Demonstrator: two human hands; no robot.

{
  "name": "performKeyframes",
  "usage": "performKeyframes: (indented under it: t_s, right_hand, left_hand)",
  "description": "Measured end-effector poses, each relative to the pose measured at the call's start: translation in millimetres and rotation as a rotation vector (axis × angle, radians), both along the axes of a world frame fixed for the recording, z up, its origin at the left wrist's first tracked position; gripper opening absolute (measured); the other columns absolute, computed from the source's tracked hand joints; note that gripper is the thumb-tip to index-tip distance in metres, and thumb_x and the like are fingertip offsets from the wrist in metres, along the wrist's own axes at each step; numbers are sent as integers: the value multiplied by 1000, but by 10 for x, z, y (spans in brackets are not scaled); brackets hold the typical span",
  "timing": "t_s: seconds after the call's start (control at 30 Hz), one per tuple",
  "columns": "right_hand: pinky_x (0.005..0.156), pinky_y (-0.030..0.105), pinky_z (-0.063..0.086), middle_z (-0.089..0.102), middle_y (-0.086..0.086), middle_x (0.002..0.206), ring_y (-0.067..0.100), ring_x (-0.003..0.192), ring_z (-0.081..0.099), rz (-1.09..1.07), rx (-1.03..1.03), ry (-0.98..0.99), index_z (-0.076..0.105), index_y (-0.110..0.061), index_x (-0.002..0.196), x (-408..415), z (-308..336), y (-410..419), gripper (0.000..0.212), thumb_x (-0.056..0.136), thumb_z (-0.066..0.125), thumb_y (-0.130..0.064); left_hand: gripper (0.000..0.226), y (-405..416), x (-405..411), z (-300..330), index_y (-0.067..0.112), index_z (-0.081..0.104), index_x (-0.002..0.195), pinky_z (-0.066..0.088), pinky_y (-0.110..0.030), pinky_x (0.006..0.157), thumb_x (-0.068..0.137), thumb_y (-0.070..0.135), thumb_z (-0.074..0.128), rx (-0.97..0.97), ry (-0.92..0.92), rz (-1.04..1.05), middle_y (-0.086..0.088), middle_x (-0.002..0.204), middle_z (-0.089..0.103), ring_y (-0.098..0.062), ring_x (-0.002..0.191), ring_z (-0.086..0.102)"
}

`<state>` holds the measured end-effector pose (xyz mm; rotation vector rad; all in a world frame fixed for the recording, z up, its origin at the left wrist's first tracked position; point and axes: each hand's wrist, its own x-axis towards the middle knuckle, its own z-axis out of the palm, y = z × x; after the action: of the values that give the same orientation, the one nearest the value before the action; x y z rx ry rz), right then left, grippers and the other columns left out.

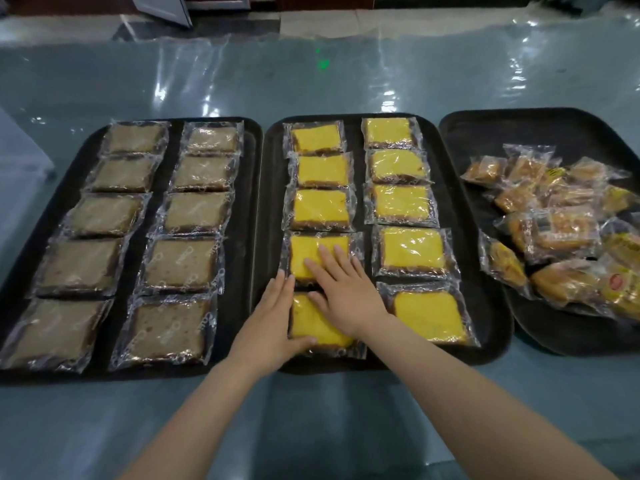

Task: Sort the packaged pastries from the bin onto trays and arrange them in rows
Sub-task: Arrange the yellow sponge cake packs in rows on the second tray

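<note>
Three black trays lie side by side. The left tray (249, 209) holds two rows of wrapped brown cake slices (187, 265). The middle tray (460, 230) holds two rows of wrapped yellow cake slices (412, 251). My left hand (273, 317) lies with straight fingers against the left edge of the nearest yellow slice (311, 323) in the left row, thumb along its front. My right hand (343, 289) rests flat across that slice and the one behind it (304, 254). The right tray (540, 129) carries a loose pile of small orange-yellow packaged pastries (561, 230).
The trays sit on a glossy blue-grey table (311, 74) covered with clear film. A pale box edge (20, 157) shows at far left. Dark furniture stands beyond the table's far edge. No bin is in view.
</note>
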<state>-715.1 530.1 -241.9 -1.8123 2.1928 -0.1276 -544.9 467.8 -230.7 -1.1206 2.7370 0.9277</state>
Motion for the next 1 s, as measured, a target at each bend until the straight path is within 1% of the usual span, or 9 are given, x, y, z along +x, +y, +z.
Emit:
performKeyframes:
  t_s: [0.13,0.23,0.3,0.43,0.53,0.6,0.77,0.9,1.0]
  right_hand:
    - [118,43,-6,-10,-1,161,22,145,-20,27,-13,-3,5,-31,153,-17,-19,44,57,101,21,-48]
    - [116,40,-10,-10,0,161,22,145,-21,31,-17,-26,7,-31,153,-35,10,26,59,101,27,-48]
    - [114,38,-13,-15,-1,159,23,142,-26,13,-42,-40,7,-30,153,-63,31,15,62,100,32,-49]
    - [116,41,-10,-20,-1,156,23,140,-31,-70,-64,-30,3,-27,154,-200,70,-43,65,100,34,-46]
    - [117,42,-8,-18,2,159,23,139,-30,-105,-47,-7,3,-25,154,-323,103,-112,68,99,40,-42]
    - [116,44,-9,-17,4,160,24,139,-30,-118,-47,18,3,-25,154,-413,115,-134,71,97,42,-45]
    - [114,45,-10,-15,4,160,25,142,-27,-203,-49,67,5,-25,154,-628,104,-80,66,99,31,-49]
    - [112,46,-13,-17,5,160,26,141,-28,-311,-23,101,-1,-25,153,-775,69,29,66,99,24,-53]
    - [111,48,-13,-17,4,160,26,142,-26,-357,5,107,-3,-26,153,-902,60,108,66,98,21,-54]
  left_hand:
    - [108,19,-13,-57,19,-9,149,-4,-27,115,78,55,64,-57,-31,-69,5,151,-27,-8,137,-25]
    - [106,12,-44,-38,20,-12,148,-5,-32,116,80,54,63,-60,-58,-106,4,150,-30,-9,135,-31]
    - [110,-23,-63,-19,21,-14,147,-5,-33,116,78,54,65,-43,-60,-102,7,149,-32,-7,134,-32]
    - [117,-78,-127,-21,26,-21,143,-9,-29,114,72,65,63,-22,-53,-89,11,147,-34,-4,133,-34]
    - [114,-79,-227,-45,31,-26,139,-12,-30,112,72,69,58,-23,-72,-87,11,146,-39,-5,132,-37]
    - [110,-71,-297,-65,30,-24,142,-12,-34,112,75,69,54,-14,-84,-74,10,144,-42,-7,131,-39]
    - [106,-35,-331,-97,31,-25,141,-16,-36,110,78,70,49,-30,-94,-64,10,141,-47,-8,128,-43]
    - [105,-22,-333,-77,34,-27,139,-17,-33,109,78,69,50,-12,-97,-53,12,141,-47,-7,130,-42]
    - [97,-21,-332,-56,32,-27,140,-17,-32,110,84,64,45,-21,-94,-40,12,143,-44,-6,132,-38]
